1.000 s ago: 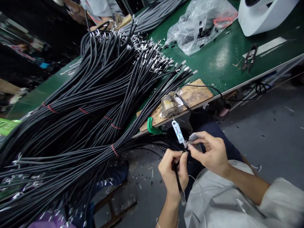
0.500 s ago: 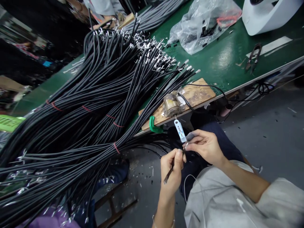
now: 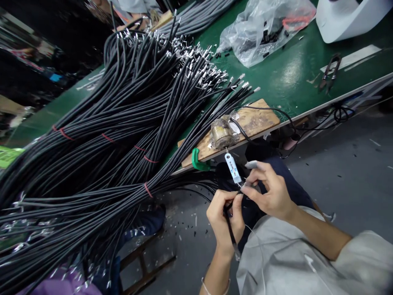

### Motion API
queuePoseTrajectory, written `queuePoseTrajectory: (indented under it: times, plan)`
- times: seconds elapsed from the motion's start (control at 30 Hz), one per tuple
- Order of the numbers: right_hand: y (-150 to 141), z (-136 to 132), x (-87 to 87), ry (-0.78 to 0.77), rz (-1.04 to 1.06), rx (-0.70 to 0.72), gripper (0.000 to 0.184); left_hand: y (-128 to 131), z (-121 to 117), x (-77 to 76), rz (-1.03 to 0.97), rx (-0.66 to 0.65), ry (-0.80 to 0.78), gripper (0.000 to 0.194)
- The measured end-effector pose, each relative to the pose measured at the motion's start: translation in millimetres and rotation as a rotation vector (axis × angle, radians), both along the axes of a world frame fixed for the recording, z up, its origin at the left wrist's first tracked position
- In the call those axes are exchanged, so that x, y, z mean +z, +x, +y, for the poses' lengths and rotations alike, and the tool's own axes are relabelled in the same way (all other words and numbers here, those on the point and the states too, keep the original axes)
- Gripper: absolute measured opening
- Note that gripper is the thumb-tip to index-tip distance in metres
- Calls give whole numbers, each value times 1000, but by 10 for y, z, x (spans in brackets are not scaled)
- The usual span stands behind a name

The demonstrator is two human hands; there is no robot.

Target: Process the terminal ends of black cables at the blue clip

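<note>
My left hand is closed around a short black cable, one end of which hangs down past the palm. My right hand, with grey covers on some fingertips, pinches the cable's upper end with thumb and finger; the fine wires there are mostly hidden. Just above the fingertips is a light-blue plastic tag, attached to the shaft of a small motor wrapped in clear plastic. The motor sits on a wooden board at the table edge.
Bundles of black cables with stripped ends cover the green table on the left. A green clamp grips the board. Farther back are a plastic bag of black pieces, thread snips and a white container. Another person's arm shows at top left.
The cable in my left hand has swung, its lower end now further down and right. My right hand's index finger has lifted while its thumb stays at the cable's end.
</note>
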State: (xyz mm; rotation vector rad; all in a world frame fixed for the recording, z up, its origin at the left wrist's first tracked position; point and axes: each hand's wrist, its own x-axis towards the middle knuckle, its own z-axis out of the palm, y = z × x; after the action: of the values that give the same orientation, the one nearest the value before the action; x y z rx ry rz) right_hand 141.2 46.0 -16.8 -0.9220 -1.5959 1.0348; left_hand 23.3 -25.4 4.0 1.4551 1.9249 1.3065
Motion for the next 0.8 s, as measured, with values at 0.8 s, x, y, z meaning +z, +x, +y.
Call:
queuePoseTrajectory:
  times: [0.8]
  plan:
    - [9, 14, 58, -287, 131, 53, 30, 78, 10, -18, 137, 52, -47, 17]
